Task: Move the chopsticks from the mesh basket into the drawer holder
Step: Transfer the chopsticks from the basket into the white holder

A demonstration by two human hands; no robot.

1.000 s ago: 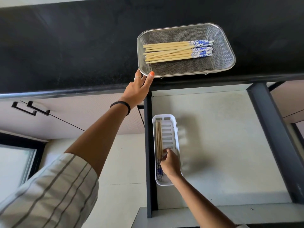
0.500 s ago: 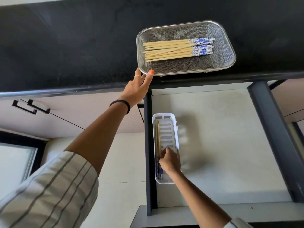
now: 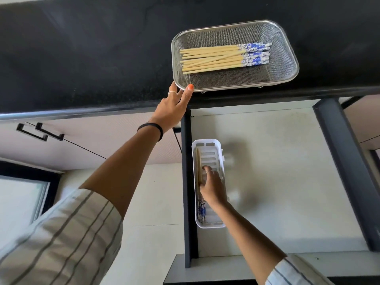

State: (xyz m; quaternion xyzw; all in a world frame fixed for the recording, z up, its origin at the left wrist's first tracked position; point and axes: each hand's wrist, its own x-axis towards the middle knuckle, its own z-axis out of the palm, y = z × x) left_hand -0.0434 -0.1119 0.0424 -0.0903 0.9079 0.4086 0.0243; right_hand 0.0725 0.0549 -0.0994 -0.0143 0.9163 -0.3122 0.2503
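Observation:
A steel mesh basket (image 3: 287, 44) sits on the black counter with several pale chopsticks (image 3: 213, 58) lying in it, their blue-patterned ends to the right. My left hand (image 3: 171, 109) grips the basket's near-left corner, thumb on the rim. Below, in the open drawer, a white slotted holder (image 3: 214, 150) lies along the left wall. A few chopsticks (image 3: 198, 165) rest against the holder's left side, blue ends toward me. My right hand (image 3: 212, 189) lies palm-down inside the holder, fingers spread, its thumb side touching those chopsticks and covering their middle.
The black counter (image 3: 82, 58) runs across the top of the view. The drawer has a pale floor (image 3: 277, 182) and dark rails on the left (image 3: 188, 182) and right (image 3: 345, 171). Black cabinet handles (image 3: 39, 131) sit at the left.
My right hand has slid a little forward along the holder, and the chopsticks there now lie tighter against its left wall. My left hand stays on the basket corner.

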